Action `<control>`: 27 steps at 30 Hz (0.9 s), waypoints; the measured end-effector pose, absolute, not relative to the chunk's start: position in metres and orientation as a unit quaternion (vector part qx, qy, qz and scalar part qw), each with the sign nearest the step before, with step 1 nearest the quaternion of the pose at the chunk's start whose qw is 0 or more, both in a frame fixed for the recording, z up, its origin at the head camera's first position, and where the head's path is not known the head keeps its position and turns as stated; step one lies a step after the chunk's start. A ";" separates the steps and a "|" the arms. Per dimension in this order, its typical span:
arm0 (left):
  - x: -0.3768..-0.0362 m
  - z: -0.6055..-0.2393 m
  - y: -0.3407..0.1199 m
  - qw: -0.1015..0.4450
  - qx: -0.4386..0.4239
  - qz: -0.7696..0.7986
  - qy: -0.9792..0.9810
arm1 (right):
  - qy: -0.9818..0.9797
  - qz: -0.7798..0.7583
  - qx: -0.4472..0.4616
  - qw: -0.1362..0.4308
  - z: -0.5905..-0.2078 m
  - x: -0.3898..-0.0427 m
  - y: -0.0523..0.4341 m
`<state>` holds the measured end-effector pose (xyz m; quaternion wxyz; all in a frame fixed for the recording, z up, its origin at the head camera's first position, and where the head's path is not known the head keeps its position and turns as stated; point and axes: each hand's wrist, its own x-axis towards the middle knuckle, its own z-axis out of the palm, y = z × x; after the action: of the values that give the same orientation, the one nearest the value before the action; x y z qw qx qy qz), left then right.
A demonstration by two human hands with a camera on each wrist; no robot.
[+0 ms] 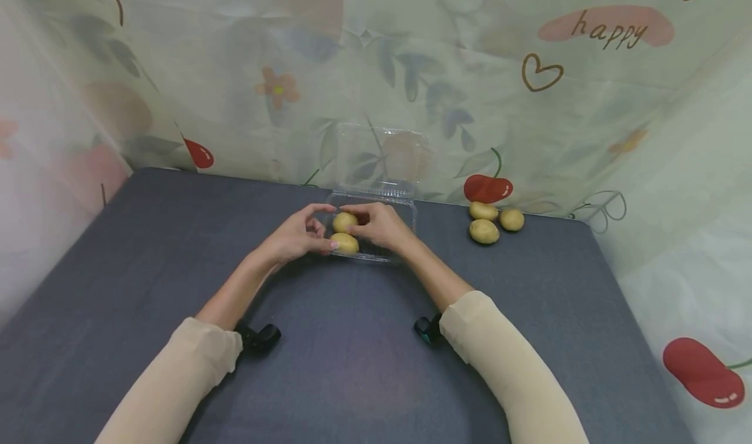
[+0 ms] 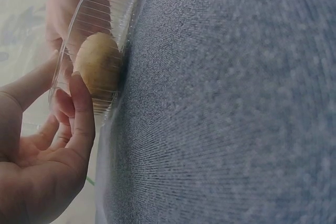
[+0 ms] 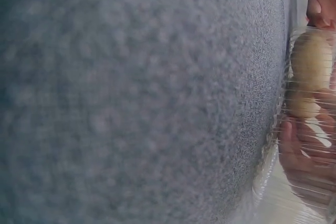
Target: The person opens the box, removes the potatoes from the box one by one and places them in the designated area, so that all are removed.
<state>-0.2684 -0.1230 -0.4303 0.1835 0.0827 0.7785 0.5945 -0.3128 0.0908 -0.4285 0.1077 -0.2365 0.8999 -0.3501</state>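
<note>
Nearest the viewer, two forearms in beige sleeves reach forward over the dark grey cloth-covered table (image 1: 147, 248), a small black wrist camera strapped under each. They converge on a clear plastic clamshell box (image 1: 405, 210) with ribbed walls, sitting at the middle of the table with its lid (image 1: 382, 153) standing open behind it. The left hand (image 1: 296, 235) rests at the box's left front corner with fingers loosely curved; in the left wrist view its thumb tip touches the near small yellow-brown potato (image 1: 344, 243) through or over the low wall, though whether it grips is not clear. The right hand (image 1: 382, 225) comes in from the right with fingers curled round the second small yellow-brown potato (image 1: 344, 221), which lies just behind the first, inside the box. The right hand covers most of the box's inside, so what else lies there cannot be told. The right wrist view is blurred, showing only pale potato and fingers through ribbed plastic at the frame's edge. Farther right, well apart from the box, three loose yellow-brown potatoes (image 1: 492, 222) sit clustered near the table's back edge. Behind everything hangs a pale flower-and-cherry printed cloth (image 1: 235, 72).
</note>
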 end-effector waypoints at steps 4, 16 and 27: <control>-0.268 -0.429 -0.122 0.182 0.091 0.595 0.778 | 0.900 -0.349 -0.240 0.104 -0.428 -0.313 0.092; -0.265 -0.431 -0.125 0.179 0.095 0.590 0.781 | 0.899 -0.359 -0.233 0.098 -0.426 -0.312 0.092; -0.268 -0.431 -0.125 0.177 0.104 0.593 0.778 | 0.879 -0.404 -0.228 0.112 -0.416 -0.311 0.101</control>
<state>-0.2682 -0.1249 -0.4309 0.1768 0.1040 0.7784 0.5933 -0.3110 0.1009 -0.4163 0.1116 -0.2282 0.8787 -0.4042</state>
